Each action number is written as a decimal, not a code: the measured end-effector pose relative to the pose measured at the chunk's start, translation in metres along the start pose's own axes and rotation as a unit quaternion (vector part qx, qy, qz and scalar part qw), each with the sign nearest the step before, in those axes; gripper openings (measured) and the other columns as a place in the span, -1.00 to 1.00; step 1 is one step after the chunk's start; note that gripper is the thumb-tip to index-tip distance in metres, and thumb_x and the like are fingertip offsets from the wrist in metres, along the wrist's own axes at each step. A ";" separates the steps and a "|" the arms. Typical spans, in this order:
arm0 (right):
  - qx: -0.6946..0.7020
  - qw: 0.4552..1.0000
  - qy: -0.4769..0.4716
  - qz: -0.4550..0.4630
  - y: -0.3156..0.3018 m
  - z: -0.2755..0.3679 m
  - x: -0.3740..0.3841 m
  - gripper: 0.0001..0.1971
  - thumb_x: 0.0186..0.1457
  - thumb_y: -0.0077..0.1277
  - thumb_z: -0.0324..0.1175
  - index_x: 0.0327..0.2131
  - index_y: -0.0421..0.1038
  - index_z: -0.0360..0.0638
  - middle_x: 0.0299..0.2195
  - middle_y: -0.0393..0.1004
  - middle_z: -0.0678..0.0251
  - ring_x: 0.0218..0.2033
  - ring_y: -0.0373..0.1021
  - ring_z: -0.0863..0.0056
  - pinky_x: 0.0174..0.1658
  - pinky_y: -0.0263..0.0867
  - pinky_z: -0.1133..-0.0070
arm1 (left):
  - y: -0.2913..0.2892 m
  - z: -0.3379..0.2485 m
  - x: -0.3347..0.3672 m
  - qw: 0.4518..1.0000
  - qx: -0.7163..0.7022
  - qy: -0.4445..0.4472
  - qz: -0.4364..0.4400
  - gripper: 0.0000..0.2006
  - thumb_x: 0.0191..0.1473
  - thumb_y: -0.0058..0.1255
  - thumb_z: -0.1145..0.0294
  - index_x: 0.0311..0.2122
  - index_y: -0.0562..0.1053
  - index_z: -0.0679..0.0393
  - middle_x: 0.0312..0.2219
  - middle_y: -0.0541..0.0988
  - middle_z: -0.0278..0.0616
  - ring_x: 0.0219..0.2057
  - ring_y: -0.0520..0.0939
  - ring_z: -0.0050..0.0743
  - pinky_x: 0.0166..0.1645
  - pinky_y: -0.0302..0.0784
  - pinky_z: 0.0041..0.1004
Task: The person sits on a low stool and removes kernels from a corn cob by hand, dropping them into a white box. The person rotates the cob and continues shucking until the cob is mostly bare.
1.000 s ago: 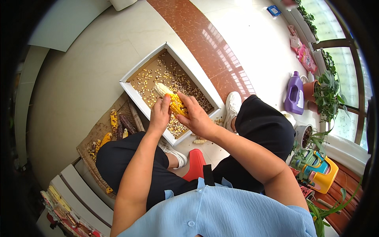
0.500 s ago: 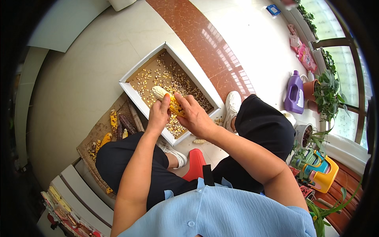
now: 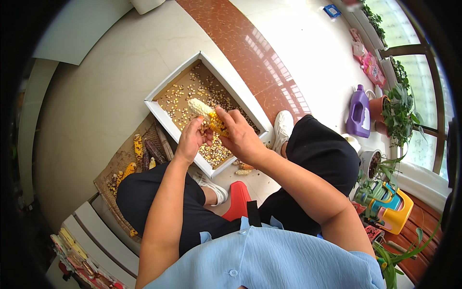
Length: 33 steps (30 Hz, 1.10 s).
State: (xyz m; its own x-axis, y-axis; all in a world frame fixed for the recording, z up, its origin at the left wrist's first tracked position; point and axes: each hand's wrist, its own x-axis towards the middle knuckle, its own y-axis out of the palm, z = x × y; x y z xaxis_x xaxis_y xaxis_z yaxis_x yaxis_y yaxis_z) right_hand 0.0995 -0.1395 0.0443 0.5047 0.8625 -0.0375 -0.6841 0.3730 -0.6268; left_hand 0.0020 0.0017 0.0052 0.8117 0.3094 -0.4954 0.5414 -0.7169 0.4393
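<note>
A half-stripped corn cob (image 3: 200, 107) slants over the box, bare and pale at its far end, with yellow kernels on the near part. My right hand (image 3: 242, 139) is closed round the yellow end, fingers lying over the top. From the left, my left hand (image 3: 191, 140) meets the cob with bent fingers, its thumb along the cob's side; the palm is partly hidden. Beneath both hands sits a shallow white cardboard box (image 3: 234, 81) with a brown bottom, strewn with loose yellow, white and dark kernels (image 3: 215, 153).
A woven mat (image 3: 111, 172) on the left carries yellow and dark corn cobs (image 3: 153, 152). Stripped cobs (image 3: 244, 169) lie by the box's near corner. A red stool (image 3: 237, 200) shows between my legs. Along the right stand a purple jug (image 3: 358, 113) and potted plants (image 3: 400, 113).
The cob has shifted slightly right, still in my right hand. My left fingers have loosened and moved a little down its side. More of the cobs by the box's near corner shows.
</note>
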 end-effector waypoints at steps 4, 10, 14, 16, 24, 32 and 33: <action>-0.055 0.998 -0.029 0.017 0.007 -0.002 -0.002 -0.28 -0.15 0.07 -0.52 0.14 0.02 -0.17 -0.21 0.21 0.06 -0.18 0.25 0.11 -0.09 0.23 0.42 | -0.003 -0.002 -0.001 0.993 0.106 -0.049 -0.012 -0.49 0.10 -0.23 -0.18 -0.36 0.36 0.17 -0.61 0.38 -0.34 -0.67 0.34 -0.66 -0.61 0.23 -0.64; -0.013 0.999 -0.031 0.021 0.006 0.000 -0.003 -0.28 -0.16 0.07 -0.54 0.14 0.02 -0.17 -0.22 0.21 0.07 -0.18 0.25 0.12 -0.10 0.23 0.43 | -0.003 -0.004 -0.003 0.980 0.191 -0.041 -0.048 -0.51 0.09 -0.15 -0.15 -0.45 0.37 0.16 -0.68 0.34 -0.41 -0.74 0.29 -0.74 -0.69 0.13 -0.69; -0.002 0.999 -0.016 0.028 0.003 0.000 -0.002 -0.28 -0.15 0.07 -0.54 0.14 0.02 -0.18 -0.22 0.22 0.07 -0.18 0.25 0.14 -0.11 0.24 0.43 | -0.004 -0.006 -0.003 0.985 0.166 -0.030 -0.018 -0.56 0.11 -0.14 -0.08 -0.41 0.37 0.17 -0.66 0.35 -0.39 -0.70 0.32 -0.73 -0.65 0.17 -0.69; -0.006 1.000 -0.017 0.024 0.000 0.000 -0.001 -0.29 -0.15 0.07 -0.55 0.13 0.02 -0.19 -0.22 0.22 0.06 -0.19 0.26 0.13 -0.11 0.24 0.43 | -0.004 -0.006 -0.003 0.990 0.140 -0.025 -0.009 -0.56 0.11 -0.15 -0.08 -0.40 0.37 0.18 -0.64 0.37 -0.37 -0.67 0.34 -0.72 -0.63 0.21 -0.67; 0.018 0.999 0.009 0.035 0.003 -0.002 -0.002 -0.32 -0.13 0.07 -0.52 0.12 0.04 -0.21 -0.22 0.22 0.05 -0.19 0.26 0.14 -0.09 0.23 0.43 | -0.008 -0.004 0.001 0.989 0.127 -0.075 -0.022 -0.38 0.10 -0.36 -0.27 -0.33 0.41 0.21 -0.55 0.45 -0.32 -0.55 0.45 -0.69 -0.45 0.40 -0.66; 0.372 0.885 0.256 0.112 0.005 -0.013 0.005 -0.43 0.06 0.04 -0.37 0.12 0.06 -0.24 -0.26 0.37 0.31 -0.32 0.33 0.63 -0.27 0.32 0.66 | -0.018 0.012 0.008 0.933 0.334 -0.005 -0.132 -0.18 0.10 -0.52 -0.32 -0.10 0.38 0.41 -0.19 0.49 0.07 -0.11 0.48 -0.16 0.01 0.30 -0.40; 0.395 0.874 0.260 0.113 0.004 -0.012 0.006 -0.43 0.06 0.04 -0.37 0.12 0.06 -0.24 -0.25 0.37 0.32 -0.32 0.33 0.63 -0.27 0.32 0.65 | -0.019 0.014 0.009 0.927 0.349 0.004 -0.138 -0.17 0.10 -0.54 -0.32 -0.08 0.37 0.42 -0.17 0.48 0.12 -0.08 0.47 -0.11 0.03 0.28 -0.39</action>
State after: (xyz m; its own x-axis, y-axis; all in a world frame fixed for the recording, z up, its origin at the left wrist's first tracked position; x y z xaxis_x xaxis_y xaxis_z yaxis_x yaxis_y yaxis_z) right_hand 0.1057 -0.1368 0.0324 0.3403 0.7497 -0.5676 -0.8440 0.5096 0.1670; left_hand -0.0037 0.0092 -0.0182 0.6661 0.5435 -0.5108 0.4573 -0.8386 -0.2959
